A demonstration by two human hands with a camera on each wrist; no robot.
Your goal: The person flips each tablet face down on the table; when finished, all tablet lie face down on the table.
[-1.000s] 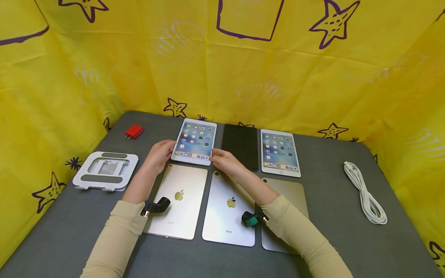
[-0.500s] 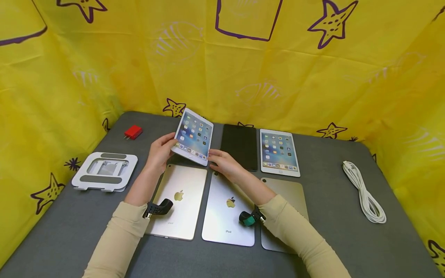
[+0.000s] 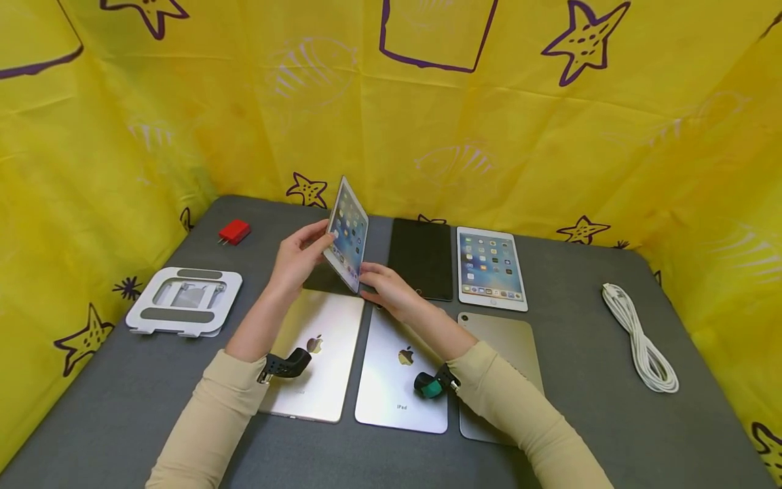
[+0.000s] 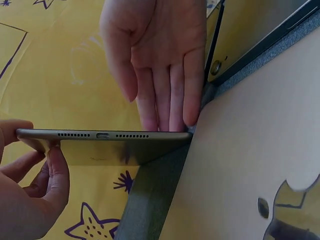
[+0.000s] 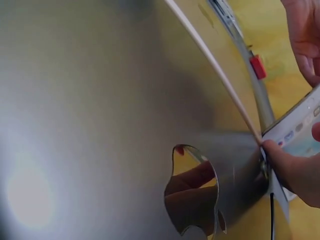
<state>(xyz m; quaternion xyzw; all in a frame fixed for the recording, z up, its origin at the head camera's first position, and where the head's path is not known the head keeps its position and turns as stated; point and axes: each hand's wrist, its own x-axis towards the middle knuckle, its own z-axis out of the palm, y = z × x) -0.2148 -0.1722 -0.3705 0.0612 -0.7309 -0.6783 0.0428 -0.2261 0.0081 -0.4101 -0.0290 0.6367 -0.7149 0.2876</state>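
Note:
A small white-fronted tablet (image 3: 348, 234), its screen lit with app icons, stands steeply tilted on its right long edge at the back left. My left hand (image 3: 296, 258) pinches its raised left edge between thumb and fingers; in the left wrist view that grip on the tablet (image 4: 105, 135) shows clearly. My right hand (image 3: 391, 291) lies at the lower right edge, its fingers (image 4: 161, 95) fairly straight and touching or nearly touching the screen side. Below lie a gold-backed tablet (image 3: 332, 326) and a silver iPad (image 3: 381, 367), both face down.
A black tablet (image 3: 421, 258) and another lit white tablet (image 3: 491, 268) lie to the right. A grey-backed tablet (image 3: 504, 339) is partly under my right arm. A white folding stand (image 3: 177, 314) and red plug (image 3: 235, 231) are left; a coiled white cable (image 3: 638, 339) is right.
The white tablet has gone from lying flat to steeply tilted, its left edge lifted. My left hand has moved up and right with that edge; the right hand has shifted slightly left.

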